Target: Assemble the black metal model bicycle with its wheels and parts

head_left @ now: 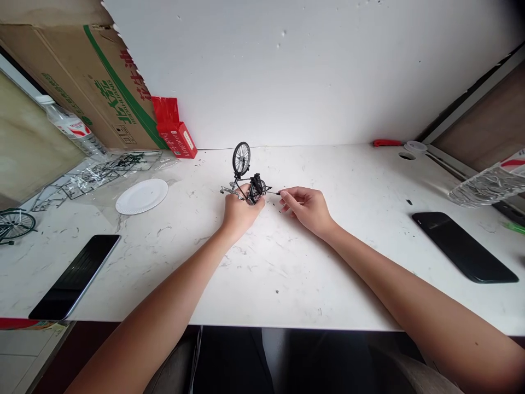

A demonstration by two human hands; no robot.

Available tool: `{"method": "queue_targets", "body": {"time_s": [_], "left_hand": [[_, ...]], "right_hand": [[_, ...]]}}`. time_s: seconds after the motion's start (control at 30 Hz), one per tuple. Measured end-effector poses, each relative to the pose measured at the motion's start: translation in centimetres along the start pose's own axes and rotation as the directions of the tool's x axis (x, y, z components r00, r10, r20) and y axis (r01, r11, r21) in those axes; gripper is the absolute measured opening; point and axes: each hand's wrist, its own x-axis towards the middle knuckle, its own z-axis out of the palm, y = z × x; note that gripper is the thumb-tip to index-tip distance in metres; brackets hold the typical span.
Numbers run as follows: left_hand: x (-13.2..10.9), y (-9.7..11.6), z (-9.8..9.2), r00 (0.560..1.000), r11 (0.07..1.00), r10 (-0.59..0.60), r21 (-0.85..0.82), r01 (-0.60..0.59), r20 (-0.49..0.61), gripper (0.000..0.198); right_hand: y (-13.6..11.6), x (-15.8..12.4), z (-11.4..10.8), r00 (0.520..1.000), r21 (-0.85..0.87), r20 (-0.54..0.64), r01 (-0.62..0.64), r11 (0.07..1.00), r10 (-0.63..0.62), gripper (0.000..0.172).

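Near the middle of the white table, my left hand [241,210] is closed around the lower part of a small black model bicycle [241,158]. One spoked wheel points up and away from the hand; the other wheel sits by my fingertips. Just to the right, my right hand [305,207] pinches the dark end of a thin rod-like tool [274,192]. The tool's thin shaft points left at the bicycle's rear part. Whether its tip touches the bicycle is too small to tell.
Left lie a phone [76,276], a white paper plate [141,196], black part frames [110,172] and another model bicycle [16,224]. Behind are a bottle [74,128], a carton [82,82] and a red box [178,138]. Right are a black phone [463,246] and a red-handled tool [388,143].
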Motion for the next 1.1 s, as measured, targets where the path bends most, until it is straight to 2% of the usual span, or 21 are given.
{"method": "queue_targets", "body": {"time_s": [0.17, 0.43, 0.7, 1.1], "left_hand": [[0.0, 0.3, -0.2, 1.000, 1.000, 0.002, 0.023, -0.001, -0.019, 0.015], [0.1, -0.2, 0.1, 1.000, 1.000, -0.003, -0.005, 0.003, -0.018, 0.014], [0.2, -0.8, 0.3, 1.000, 0.999, 0.013, -0.030, -0.013, -0.001, 0.013], [0.3, -0.6, 0.1, 1.000, 1.000, 0.002, -0.006, -0.002, 0.007, 0.011]], "right_hand": [[-0.2, -0.1, 0.1, 0.998, -0.050, -0.044, 0.048, 0.998, -0.051, 0.050], [0.3, 0.0, 0.1, 0.995, -0.070, -0.041, 0.088, 0.994, -0.091, 0.047], [-0.4, -0.2, 0.1, 0.988, -0.102, -0.062, 0.135, 0.986, -0.142, 0.038], [-0.5, -0.3, 0.0, 0.972, -0.167, -0.082, 0.203, 0.965, -0.219, 0.034]]}}
